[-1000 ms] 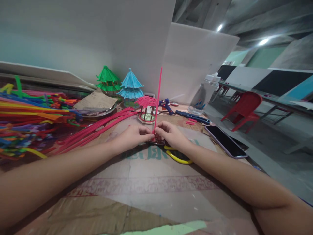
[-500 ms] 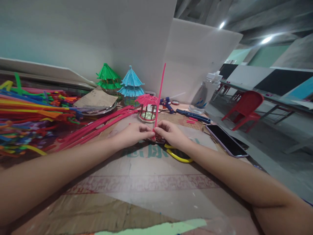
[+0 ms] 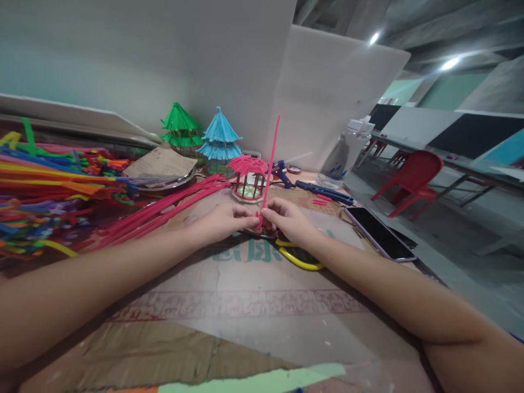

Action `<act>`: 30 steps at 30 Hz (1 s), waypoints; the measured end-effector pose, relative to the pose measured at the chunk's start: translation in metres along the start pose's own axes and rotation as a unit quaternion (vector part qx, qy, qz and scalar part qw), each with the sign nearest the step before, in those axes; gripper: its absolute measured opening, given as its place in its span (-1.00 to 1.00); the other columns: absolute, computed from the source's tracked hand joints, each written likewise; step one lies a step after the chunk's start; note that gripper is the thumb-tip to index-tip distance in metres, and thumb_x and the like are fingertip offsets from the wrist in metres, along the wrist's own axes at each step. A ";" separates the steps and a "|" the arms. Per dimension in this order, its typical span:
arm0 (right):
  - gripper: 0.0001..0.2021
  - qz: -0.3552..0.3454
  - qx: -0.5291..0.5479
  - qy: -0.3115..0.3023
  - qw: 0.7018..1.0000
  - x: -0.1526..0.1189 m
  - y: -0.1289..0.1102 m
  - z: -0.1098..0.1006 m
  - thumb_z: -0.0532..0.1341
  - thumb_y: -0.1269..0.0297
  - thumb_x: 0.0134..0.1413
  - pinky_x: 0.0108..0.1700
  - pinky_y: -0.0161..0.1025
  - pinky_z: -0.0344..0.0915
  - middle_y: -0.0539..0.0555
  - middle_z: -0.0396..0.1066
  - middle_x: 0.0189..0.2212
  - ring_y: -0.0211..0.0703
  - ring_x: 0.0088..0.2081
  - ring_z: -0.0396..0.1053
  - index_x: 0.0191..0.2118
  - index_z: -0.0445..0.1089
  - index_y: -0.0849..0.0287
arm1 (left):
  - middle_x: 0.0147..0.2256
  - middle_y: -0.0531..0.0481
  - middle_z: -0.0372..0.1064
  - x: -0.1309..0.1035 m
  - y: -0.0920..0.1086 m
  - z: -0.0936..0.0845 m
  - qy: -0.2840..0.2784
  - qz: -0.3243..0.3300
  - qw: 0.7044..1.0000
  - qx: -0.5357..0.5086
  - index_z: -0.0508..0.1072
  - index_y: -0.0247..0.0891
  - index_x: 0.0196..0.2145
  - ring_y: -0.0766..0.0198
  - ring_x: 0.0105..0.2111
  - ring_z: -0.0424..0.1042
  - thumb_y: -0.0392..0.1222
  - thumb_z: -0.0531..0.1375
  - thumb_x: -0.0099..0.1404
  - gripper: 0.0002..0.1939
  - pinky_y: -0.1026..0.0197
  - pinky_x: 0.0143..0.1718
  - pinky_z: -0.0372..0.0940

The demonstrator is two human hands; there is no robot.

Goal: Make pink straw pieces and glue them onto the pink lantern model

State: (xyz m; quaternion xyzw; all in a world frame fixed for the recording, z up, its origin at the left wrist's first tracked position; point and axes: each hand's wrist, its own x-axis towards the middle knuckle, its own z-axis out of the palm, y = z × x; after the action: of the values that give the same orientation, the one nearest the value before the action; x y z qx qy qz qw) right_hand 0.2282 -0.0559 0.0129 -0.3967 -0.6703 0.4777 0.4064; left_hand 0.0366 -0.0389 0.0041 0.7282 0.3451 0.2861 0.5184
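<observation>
The left hand has thumb and forefinger pinched together at a short pink piece, largely hidden by the fingertips; the right hand pinches the lower part of a long pink stem, which rises toward 12 o'clock, tilted slightly toward 1. The two sets of fingertips lie just beside each other, above a shallow dish partly covered by the hands. Clock positions are taken from this grip. At 4 o'clock, close to the right wrist, lies a yellow handle. Between 11 and 12 stands a small pavilion with a pink fringed roof; farther out are a light-blue two-tiered model at 11 and a green one between 10 and 11. A blue glue gun lies at 1, a clear bottle stands at 2, and short pink lengths lie between 2 and 3, near a dark-blue tool. A dark-screened phone occupies 3. Toward 9 extend loose pink stems, with a multicoloured heap beyond; brown paper rests on a metal tray at 10.
</observation>
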 end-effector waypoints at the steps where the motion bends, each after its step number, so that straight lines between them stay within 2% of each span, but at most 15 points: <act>1: -0.72 0.001 0.000 -0.001 1.000 0.000 0.000 0.000 0.26 0.06 0.01 -0.57 -0.38 0.13 -0.13 0.26 -0.63 -0.35 -0.61 0.19 -0.37 0.25 0.16 | -0.33 0.00 0.54 0.000 0.001 0.000 0.000 -0.001 1.000 0.001 0.54 -0.27 -0.36 0.27 -0.31 0.49 -0.01 0.23 0.21 -0.74 0.25 -0.20 0.33; 5: -0.73 -0.009 -0.007 0.003 1.000 0.000 0.000 0.001 0.26 0.07 0.01 -0.55 -0.37 0.15 -0.13 0.26 -0.61 -0.36 -0.60 0.19 -0.38 0.26 0.16 | -0.31 0.00 0.55 -0.002 0.004 0.000 0.008 0.001 1.000 0.020 0.55 -0.27 -0.36 0.27 -0.30 0.49 -0.05 0.22 0.22 -0.77 0.27 -0.21 0.33; 9: -0.73 -0.004 -0.008 -0.001 1.000 0.000 -0.002 0.002 0.27 0.07 0.00 -0.57 -0.38 0.12 -0.14 0.24 -0.63 -0.36 -0.61 0.19 -0.40 0.24 0.16 | -0.30 -0.04 0.56 -0.003 0.007 0.000 0.017 -0.001 0.999 0.043 0.56 -0.28 -0.33 0.23 -0.28 0.50 -0.01 0.23 0.21 -0.73 0.25 -0.23 0.32; 14: -0.73 -0.002 -0.013 0.005 1.000 -0.001 -0.003 0.002 0.27 0.08 -0.01 -0.58 -0.39 0.12 -0.14 0.24 -0.63 -0.37 -0.61 0.18 -0.39 0.25 0.16 | -0.28 -0.07 0.56 -0.005 0.012 0.001 0.006 -0.004 0.999 0.038 0.57 -0.31 -0.30 0.19 -0.25 0.50 0.00 0.22 0.22 -0.70 0.24 -0.20 0.31; 19: -0.74 0.006 -0.010 -0.001 1.000 -0.001 -0.003 0.002 0.26 0.09 0.00 -0.57 -0.38 0.13 -0.14 0.24 -0.63 -0.37 -0.61 0.19 -0.39 0.25 0.16 | -0.30 -0.04 0.56 -0.005 0.010 0.002 0.019 0.001 0.998 0.053 0.56 -0.29 -0.30 0.21 -0.27 0.49 0.00 0.22 0.21 -0.71 0.27 -0.24 0.29; 30: -0.71 0.002 -0.029 -0.004 1.000 -0.002 -0.002 0.003 0.26 0.04 0.00 -0.56 -0.37 0.12 -0.13 0.24 -0.61 -0.35 -0.60 0.18 -0.38 0.26 0.16 | -0.31 -0.07 0.55 -0.006 0.014 0.002 0.010 -0.004 0.997 0.080 0.55 -0.32 -0.31 0.22 -0.31 0.48 0.01 0.19 0.23 -0.69 0.26 -0.31 0.27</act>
State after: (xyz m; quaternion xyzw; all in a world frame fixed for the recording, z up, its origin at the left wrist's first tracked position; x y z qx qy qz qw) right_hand 0.2261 -0.0586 0.0139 -0.4072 -0.6848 0.4605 0.3914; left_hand 0.0371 -0.0481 0.0162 0.7630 0.3754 0.2625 0.4560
